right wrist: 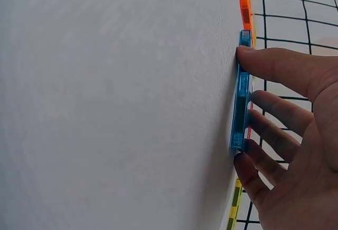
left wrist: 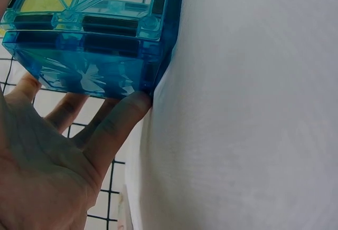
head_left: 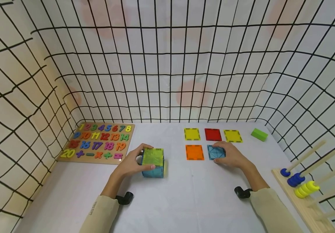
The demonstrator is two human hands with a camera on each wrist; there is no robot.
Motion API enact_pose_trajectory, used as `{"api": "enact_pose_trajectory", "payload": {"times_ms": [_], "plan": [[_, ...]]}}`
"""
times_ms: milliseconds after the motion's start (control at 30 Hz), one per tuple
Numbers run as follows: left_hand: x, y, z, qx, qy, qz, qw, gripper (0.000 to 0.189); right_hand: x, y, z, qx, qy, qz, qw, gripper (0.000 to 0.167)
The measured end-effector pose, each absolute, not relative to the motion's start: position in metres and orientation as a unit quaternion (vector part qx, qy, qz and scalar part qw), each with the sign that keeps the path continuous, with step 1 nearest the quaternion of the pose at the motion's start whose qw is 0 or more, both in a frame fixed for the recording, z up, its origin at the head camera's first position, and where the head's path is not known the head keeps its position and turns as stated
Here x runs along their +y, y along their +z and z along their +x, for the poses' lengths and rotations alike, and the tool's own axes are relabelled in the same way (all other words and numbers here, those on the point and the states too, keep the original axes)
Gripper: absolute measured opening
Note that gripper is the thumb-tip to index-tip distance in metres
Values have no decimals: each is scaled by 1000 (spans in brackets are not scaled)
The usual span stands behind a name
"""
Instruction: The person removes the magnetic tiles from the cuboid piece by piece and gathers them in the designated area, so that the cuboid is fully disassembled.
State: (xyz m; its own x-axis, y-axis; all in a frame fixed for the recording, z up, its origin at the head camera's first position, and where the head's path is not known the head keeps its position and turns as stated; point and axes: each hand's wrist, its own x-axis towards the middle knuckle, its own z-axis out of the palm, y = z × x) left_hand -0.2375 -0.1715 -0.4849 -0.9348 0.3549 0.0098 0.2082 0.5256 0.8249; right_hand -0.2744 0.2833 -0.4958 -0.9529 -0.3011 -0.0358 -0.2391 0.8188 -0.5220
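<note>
A small box of magnetic tiles (head_left: 153, 171), with blue sides and a yellow-green tile (head_left: 153, 157) on top, stands left of centre on the white cloth. My left hand (head_left: 132, 161) holds this box from its left, the thumb at the front and the index finger at the far edge. To the right, my right hand (head_left: 232, 156) pinches a blue square magnetic tile (right wrist: 240, 103) by its edges. In the right wrist view that tile looks flat on or very close to the cloth. The box's far side is hidden.
Near the blue tile lie an orange tile (head_left: 195, 152), a red tile (head_left: 213, 134) and yellow tiles (head_left: 192, 134). A green block (head_left: 259, 134) sits farther right. A number board (head_left: 97, 142) is at back left, a bead rack (head_left: 304, 194) at right. Black wire mesh (head_left: 170, 64) surrounds the table.
</note>
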Motion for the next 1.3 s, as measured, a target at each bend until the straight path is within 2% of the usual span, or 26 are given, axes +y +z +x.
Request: {"api": "enact_pose_trajectory", "payload": {"times_ms": [233, 467, 700, 1033, 1300], "plan": [[-177, -486, -237, 862, 462, 189, 90, 79, 283, -492, -269, 954, -268, -125, 44, 65], [-176, -484, -238, 846, 488, 186, 103, 77, 272, -483, -254, 940, -318, -127, 7, 59], [-171, -485, -238, 845, 497, 170, 101, 77, 251, -474, -244, 916, -379, -134, -3, 56], [-172, -486, -237, 826, 513, 201, 121, 82, 207, -467, -235, 881, -443, -164, 20, 51], [-167, -486, -237, 831, 512, 181, 120, 80, 169, -468, -229, 862, -472, -180, 43, 49]]}}
